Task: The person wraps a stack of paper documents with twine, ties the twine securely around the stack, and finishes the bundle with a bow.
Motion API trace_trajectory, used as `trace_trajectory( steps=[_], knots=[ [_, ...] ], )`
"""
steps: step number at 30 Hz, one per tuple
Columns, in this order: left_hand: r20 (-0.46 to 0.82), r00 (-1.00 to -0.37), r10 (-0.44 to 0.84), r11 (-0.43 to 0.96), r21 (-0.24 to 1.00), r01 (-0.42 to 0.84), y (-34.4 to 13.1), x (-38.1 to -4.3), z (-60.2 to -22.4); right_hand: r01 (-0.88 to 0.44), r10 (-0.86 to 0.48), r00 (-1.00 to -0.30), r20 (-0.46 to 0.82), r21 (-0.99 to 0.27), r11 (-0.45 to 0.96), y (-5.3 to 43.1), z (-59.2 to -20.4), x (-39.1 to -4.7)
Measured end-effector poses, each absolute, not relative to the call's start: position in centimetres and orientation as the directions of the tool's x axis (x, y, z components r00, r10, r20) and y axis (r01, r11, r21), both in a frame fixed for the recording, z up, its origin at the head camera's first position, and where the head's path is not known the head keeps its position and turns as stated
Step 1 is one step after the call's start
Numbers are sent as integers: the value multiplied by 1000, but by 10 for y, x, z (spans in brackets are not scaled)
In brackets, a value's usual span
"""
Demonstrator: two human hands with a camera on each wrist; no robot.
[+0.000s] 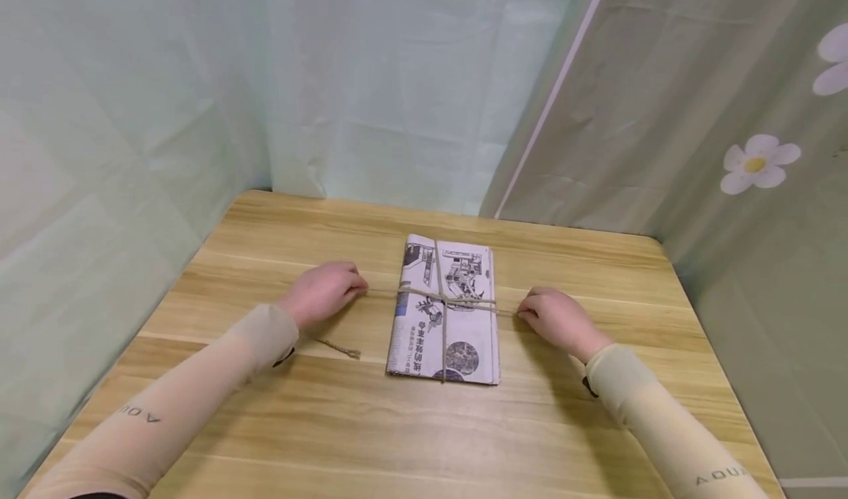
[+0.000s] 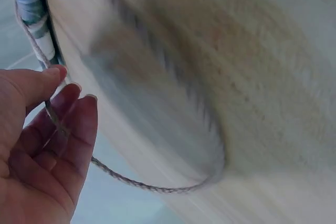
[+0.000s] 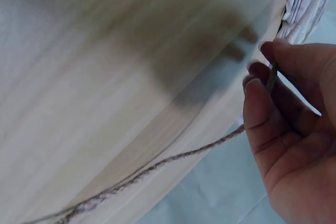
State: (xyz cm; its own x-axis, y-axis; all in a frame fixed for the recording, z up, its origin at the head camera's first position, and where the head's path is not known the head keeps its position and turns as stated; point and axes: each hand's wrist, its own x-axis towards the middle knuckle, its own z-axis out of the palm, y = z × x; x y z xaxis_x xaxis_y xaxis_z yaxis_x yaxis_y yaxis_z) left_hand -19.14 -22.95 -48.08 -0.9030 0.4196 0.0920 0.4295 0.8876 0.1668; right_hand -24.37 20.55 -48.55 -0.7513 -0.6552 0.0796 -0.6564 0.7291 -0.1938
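the left hand (image 1: pixel 324 291) and right hand (image 1: pixel 559 324) sit on opposite sides of the newspaper bundle (image 1: pixel 473 330), the fingers of each pinching a length of twine (image 1: pixel 444 348), likely so that an even outward pull snugs the crossing on top. the bundle lies flat between them on the desk (image 1: pixel 464 447), probably so both sides are easy to reach. it looks neatly folded, pale with dark print, and wrapped lengthwise and across.
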Motion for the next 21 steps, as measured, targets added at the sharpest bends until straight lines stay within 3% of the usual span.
trace_trajectory(
  steps=[8, 17, 21],
  knots=[
    [12, -914, 404, 896, 196, 399, -215, -187, -478, -652, -645, -756, 113, -219, 726, 191, -488, -243],
    [-10, -953, 302, 856, 443, 267, -174, -195, -471, -662, -654, -746, 126, -243, 709, 166, -483, -244],
    [12, -951, 308, 840, 466, 278, -163, -193, -476, -655, -650, -751, 118, -263, 709, 156, -487, -241]
  ],
)
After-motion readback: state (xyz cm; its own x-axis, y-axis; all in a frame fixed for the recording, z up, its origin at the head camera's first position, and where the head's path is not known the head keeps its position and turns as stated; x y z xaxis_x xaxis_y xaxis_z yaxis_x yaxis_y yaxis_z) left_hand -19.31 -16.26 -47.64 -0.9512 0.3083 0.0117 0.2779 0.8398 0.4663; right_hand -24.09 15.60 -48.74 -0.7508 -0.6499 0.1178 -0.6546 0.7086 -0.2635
